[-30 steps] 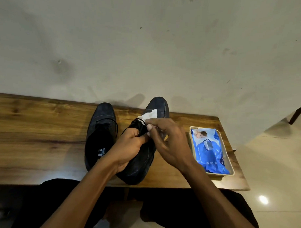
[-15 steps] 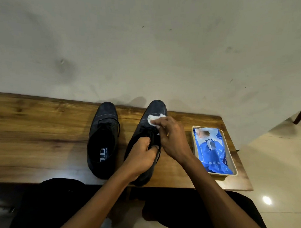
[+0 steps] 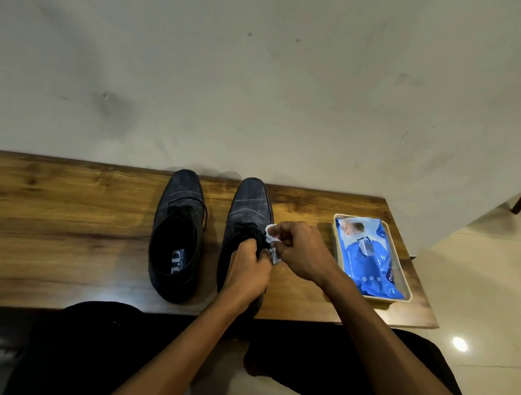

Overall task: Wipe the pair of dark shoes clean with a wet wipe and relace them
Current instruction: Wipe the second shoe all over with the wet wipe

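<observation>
Fingers of the right hand (image 3: 302,252) pinch a white wet wipe (image 3: 272,244); the left hand (image 3: 251,267) grips the right shoe (image 3: 248,215) at its opening. Both shoes lie lengthwise, toes toward the wall (image 3: 249,79).

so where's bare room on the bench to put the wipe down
Widest bare stretch: bench left of the left shoe. A narrow strip runs between the shoes. Crowded on the right, where both hands work the right shoe beside the tray.

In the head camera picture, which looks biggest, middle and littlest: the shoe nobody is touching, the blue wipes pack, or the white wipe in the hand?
Largest to smallest, as they look here:
1. The untouched shoe
2. The blue wipes pack in its tray
3. The white wipe, crumpled and partly hidden by the right hand
</observation>
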Available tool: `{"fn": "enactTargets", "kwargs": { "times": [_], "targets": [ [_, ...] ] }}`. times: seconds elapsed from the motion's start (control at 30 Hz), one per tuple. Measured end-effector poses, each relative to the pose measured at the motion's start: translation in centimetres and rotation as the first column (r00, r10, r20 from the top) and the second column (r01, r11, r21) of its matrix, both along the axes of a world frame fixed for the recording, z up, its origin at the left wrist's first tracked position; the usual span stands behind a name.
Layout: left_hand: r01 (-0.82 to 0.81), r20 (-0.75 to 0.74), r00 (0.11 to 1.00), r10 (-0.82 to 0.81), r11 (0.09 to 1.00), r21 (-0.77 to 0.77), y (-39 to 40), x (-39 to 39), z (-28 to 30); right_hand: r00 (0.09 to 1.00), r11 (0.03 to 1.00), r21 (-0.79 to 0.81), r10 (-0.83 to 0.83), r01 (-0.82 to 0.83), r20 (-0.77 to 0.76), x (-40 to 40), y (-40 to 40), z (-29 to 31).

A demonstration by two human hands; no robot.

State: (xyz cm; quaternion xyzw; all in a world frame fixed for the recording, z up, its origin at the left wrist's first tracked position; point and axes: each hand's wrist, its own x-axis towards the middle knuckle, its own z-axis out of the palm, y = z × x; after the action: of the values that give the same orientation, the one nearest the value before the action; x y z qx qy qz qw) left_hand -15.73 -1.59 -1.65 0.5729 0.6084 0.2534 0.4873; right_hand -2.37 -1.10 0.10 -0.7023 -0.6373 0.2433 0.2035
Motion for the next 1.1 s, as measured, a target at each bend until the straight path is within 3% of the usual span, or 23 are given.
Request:
{"fn": "enactTargets", "kwargs": {
  "times": [0.2,0.37,0.5,0.57,0.63,0.77,0.83,0.93,1.1],
  "targets": [
    [0.042,-0.073,0.996,-0.045,0.998,-0.043,0.4,0.4,0.4,0.994,0.997,0.006,-0.072,0.072,-0.08,1.3,0.6,-0.1],
    [0.039,-0.093,0.995,-0.045,0.997,-0.073,0.7,0.8,0.8,0.924,0.979,0.018,-0.188,0.205,-0.332,1.9,1.1,0.0],
    [0.168,-0.122,0.975,-0.187,0.974,-0.15,1.1,0.6,1.4,0.905,0.971,0.033,-0.207,0.236,-0.371,2.0,1.4,-0.3],
    [0.244,-0.201,0.944,-0.262,0.964,-0.108,1.6,-0.2,1.9,0.896,0.97,0.025,-0.215,0.243,-0.387,2.1,1.4,-0.3],
    [0.282,-0.318,0.913,-0.256,0.959,0.038,2.2,-1.4,2.8,0.893,0.969,0.022,-0.217,0.245,-0.394,2.3,1.6,-0.2],
    [0.231,-0.441,0.896,-0.046,0.897,0.376,4.0,-4.1,4.8,0.857,0.958,0.034,-0.239,0.286,-0.457,2.9,2.0,0.0],
    [0.253,-0.472,0.88,-0.052,0.892,0.374,5.2,-4.6,4.9,0.839,0.948,0.052,-0.253,0.315,-0.482,3.2,2.1,0.3],
    [0.324,-0.527,0.835,-0.157,0.915,0.241,6.4,-4.1,4.2,0.81,0.935,0.066,-0.265,0.349,-0.523,3.5,2.1,0.5],
    [0.368,-0.548,0.815,-0.19,0.9,0.235,7.3,-2.6,3.5,0.796,0.928,0.058,-0.282,0.368,-0.535,3.4,2.6,0.4]
  ]
}}
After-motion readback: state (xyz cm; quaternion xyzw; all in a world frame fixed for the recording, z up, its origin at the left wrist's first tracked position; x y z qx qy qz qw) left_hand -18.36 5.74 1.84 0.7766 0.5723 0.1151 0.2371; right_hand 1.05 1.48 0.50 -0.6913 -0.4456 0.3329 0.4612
